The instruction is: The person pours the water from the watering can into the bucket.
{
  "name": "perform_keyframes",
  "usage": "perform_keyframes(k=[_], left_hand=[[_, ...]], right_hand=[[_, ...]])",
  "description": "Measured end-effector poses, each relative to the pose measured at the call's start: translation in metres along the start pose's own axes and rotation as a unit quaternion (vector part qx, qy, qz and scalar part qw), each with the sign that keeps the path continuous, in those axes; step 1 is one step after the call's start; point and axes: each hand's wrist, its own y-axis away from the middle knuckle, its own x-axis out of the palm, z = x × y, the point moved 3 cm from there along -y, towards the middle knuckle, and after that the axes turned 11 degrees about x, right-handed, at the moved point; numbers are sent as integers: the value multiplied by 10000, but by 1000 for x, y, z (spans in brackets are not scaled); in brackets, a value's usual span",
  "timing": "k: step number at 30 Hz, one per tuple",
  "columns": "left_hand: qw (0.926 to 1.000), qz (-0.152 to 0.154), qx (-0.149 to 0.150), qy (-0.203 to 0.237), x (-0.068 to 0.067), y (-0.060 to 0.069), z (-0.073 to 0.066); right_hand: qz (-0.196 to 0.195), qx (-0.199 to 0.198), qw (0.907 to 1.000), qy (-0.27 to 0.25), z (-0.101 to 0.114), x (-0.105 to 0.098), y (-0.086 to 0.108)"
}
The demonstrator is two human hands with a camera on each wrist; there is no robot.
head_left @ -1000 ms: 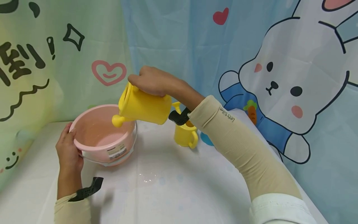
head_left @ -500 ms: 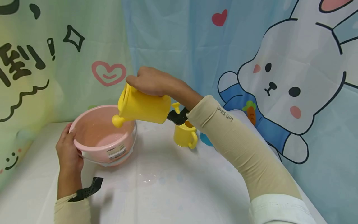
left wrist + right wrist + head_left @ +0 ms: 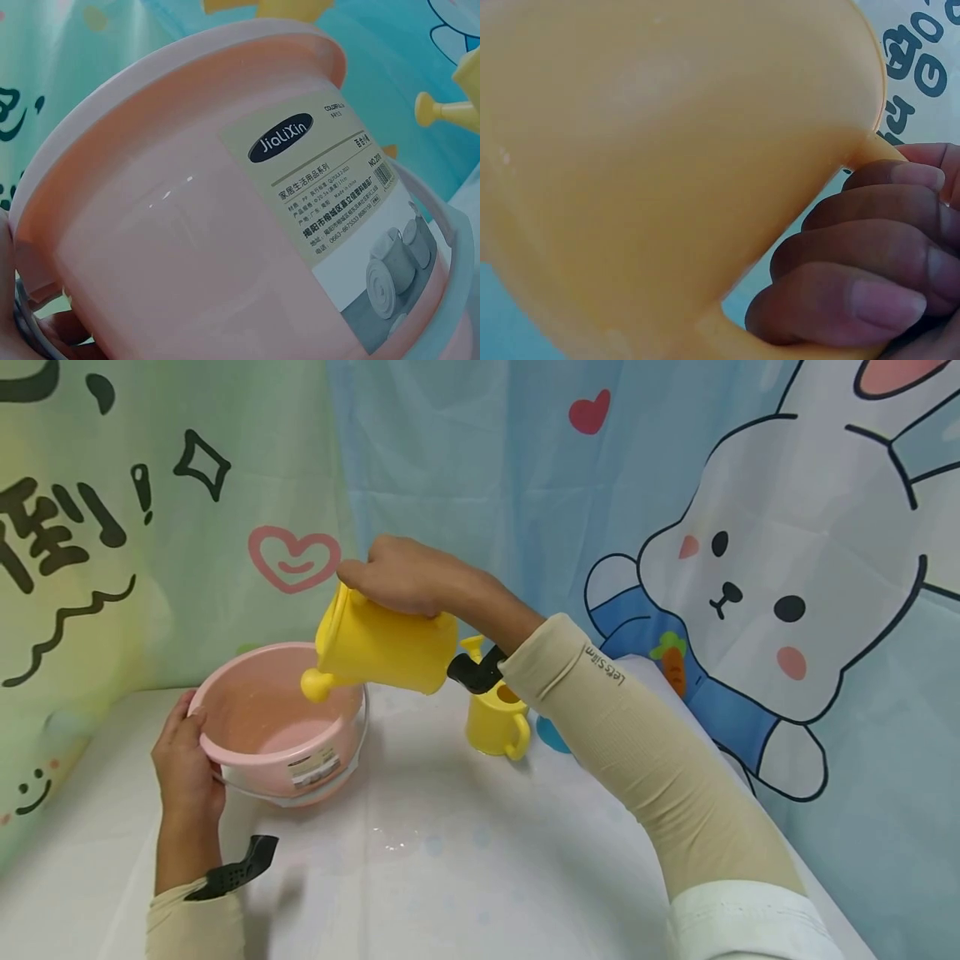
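Observation:
A pink bucket (image 3: 273,739) with a paper label (image 3: 330,195) and a pale bail handle (image 3: 262,793) stands at the left of the table. My left hand (image 3: 187,768) grips its left rim, thumb on top and fingers around the outer side. Above the bucket's right edge, my right hand (image 3: 408,578) holds a yellow watering can (image 3: 386,643), tipped so that its round spout head points down over the opening. In the right wrist view the fingers (image 3: 855,255) curl through the can's handle. No stream from the spout can be made out.
Behind my right forearm stands a second yellow watering can (image 3: 495,727), upright. A blue object (image 3: 552,735) beside it is partly hidden by the sleeve. Small wet drops (image 3: 395,839) lie on the white tabletop (image 3: 450,893). A printed curtain (image 3: 465,460) hangs behind.
Both hands, the bucket and the tilted watering can keep almost the same places. The head view shifts only slightly.

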Motion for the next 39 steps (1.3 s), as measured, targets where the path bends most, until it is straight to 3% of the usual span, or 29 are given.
perform_keyframes(k=[9,27,39], left_hand=[[9999,-70,-81,40,1,0,3],[10000,35,-18,-17,2,2,1],[10000,66,-19,-18,1,0,-1]], right_hand=[[196,-134,9997,-19,2,2,-2],[-9,198,9992,342,11,3,-4],[7,157,9991,394,13,0,-1]])
